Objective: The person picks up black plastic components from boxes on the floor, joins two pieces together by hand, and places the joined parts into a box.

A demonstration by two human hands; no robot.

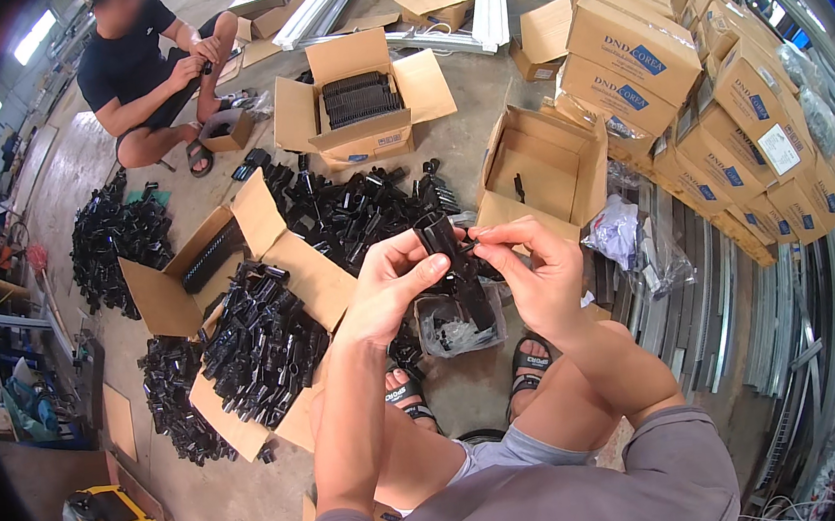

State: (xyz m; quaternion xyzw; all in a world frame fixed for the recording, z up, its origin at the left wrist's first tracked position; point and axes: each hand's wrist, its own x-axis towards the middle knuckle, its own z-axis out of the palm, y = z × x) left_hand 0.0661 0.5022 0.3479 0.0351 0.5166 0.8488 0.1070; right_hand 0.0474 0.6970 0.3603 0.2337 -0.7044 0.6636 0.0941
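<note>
Daylight is coming in through windows (32, 38) at upper left — a bare concrete floor (240, 509) is stretching out, stacked cardboard boxes (682, 84) and metal rails (796, 325) lining the right side.

Head-worn fisheye, downward, close overhead

Even daylight fills the workshop, brightest at the windows (32, 38) in the upper left, which blow out to white. Shadows on the concrete floor (512, 91) are soft and faint. Focus holds sharp at centre; fisheye bending curves edges toward a black, vignetted rim.
</note>
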